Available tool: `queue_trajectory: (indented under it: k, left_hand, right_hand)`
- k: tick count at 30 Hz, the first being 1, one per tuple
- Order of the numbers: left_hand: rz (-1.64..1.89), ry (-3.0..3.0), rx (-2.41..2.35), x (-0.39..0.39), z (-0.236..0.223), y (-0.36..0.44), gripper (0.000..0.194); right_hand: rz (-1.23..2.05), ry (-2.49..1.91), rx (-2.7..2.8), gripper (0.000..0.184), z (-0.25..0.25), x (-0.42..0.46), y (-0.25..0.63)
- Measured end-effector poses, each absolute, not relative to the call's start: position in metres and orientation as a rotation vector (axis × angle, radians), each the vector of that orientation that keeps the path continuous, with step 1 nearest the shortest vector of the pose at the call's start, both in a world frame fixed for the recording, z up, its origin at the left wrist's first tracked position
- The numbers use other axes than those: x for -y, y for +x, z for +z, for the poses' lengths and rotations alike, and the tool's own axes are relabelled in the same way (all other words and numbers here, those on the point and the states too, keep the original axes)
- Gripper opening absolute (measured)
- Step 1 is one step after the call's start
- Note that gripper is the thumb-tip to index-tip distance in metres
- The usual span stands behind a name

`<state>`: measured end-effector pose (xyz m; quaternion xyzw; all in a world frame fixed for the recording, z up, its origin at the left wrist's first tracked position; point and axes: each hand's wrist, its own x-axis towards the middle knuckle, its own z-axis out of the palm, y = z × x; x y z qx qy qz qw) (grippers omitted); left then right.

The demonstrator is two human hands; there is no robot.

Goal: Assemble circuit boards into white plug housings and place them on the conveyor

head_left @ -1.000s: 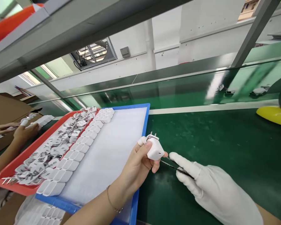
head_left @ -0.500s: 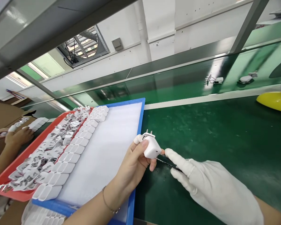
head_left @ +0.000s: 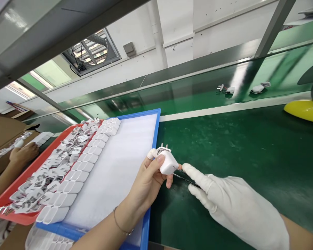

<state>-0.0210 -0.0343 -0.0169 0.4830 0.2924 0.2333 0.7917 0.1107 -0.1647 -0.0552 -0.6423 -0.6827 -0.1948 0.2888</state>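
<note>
Between thumb and fingers, my left hand point(head_left: 150, 177) grips a white plug charger point(head_left: 169, 163). Its cap with two metal prongs point(head_left: 165, 148) sits at the top, tilted off the housing. A white covering wraps one left fingertip. My right hand point(head_left: 232, 205), in a white glove, pinches dark tweezers point(head_left: 189, 180) whose tips reach the lower right side of the charger. Left of my hands lies a blue-rimmed tray point(head_left: 154, 139) with a white lining, where white housings point(head_left: 79, 166) stand in a row along its left side.
A red tray point(head_left: 15, 217) heaped with pronged plug caps point(head_left: 49, 166) adjoins the blue one. Another person's hand point(head_left: 23, 152) is by a cardboard box at far left. Two charger pieces point(head_left: 257, 89) lie on the back green strip, near a yellow object point(head_left: 305, 110).
The two charger pieces on the back strip have shifted left. The other person's hand has moved slightly. My hands keep nearly the same hold, with the tweezers still at the charger.
</note>
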Motion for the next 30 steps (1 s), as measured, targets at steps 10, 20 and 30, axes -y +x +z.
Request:
queue_trajectory:
  k: [10, 20, 30]
  left_hand:
    - [0.509, 1.05, -0.658, 0.0341, -0.0186, -0.0193, 0.02]
    - [0.507, 1.007, -0.684, 0.0338, -0.019, -0.0181, 0.022]
    - [0.499, 1.039, -0.685, 0.0348, -0.0169, -0.0178, 0.023]
  right_hand:
    - [-0.51, -1.728, 1.834, 0.036, -0.0575, 0.1642, 0.1108]
    - [-0.507, -1.722, 1.796, 0.034, -0.056, 0.1639, 0.1107]
    - [-0.488, -1.724, 1.831, 0.034, -0.0562, 0.1639, 0.1112]
